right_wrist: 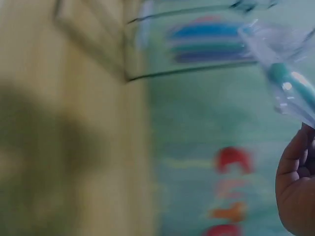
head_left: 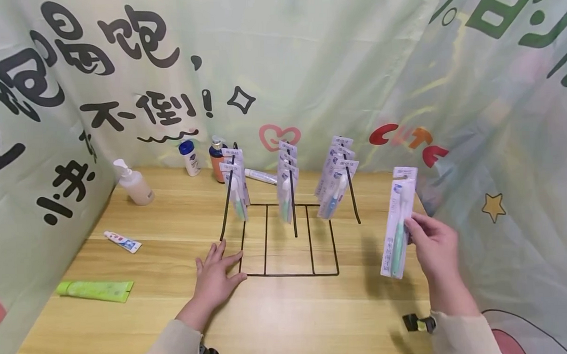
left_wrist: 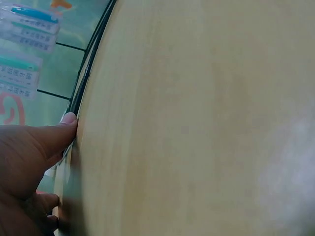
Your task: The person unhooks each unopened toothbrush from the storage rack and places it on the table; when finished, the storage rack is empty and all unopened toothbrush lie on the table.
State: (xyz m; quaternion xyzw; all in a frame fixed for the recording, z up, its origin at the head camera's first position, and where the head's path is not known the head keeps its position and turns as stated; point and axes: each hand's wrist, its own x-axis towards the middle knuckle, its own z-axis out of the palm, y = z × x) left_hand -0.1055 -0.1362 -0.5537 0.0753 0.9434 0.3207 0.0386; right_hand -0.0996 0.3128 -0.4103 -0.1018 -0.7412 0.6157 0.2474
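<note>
My right hand (head_left: 436, 244) pinches a packaged toothbrush (head_left: 398, 230) with a green handle, held upright to the right of the black wire display rack (head_left: 291, 275). In the right wrist view the clear pack (right_wrist: 290, 83) shows above the curled fingers (right_wrist: 293, 162). My left hand (head_left: 216, 278) rests with spread fingers at the rack's front left corner. In the left wrist view its thumb (left_wrist: 59, 130) touches the black wire. Packaged toothbrushes hang on the three rack arms: a left group (head_left: 237, 191), a middle group (head_left: 286, 192) and a right group (head_left: 333, 191).
A pump bottle (head_left: 136, 185), a blue-capped white bottle (head_left: 190, 159) and an orange bottle (head_left: 216, 163) stand at the back left. A white tube (head_left: 261, 176) lies behind the rack. A small toothpaste tube (head_left: 122, 242) and a green tube (head_left: 95, 291) lie at left. Printed curtains enclose the table.
</note>
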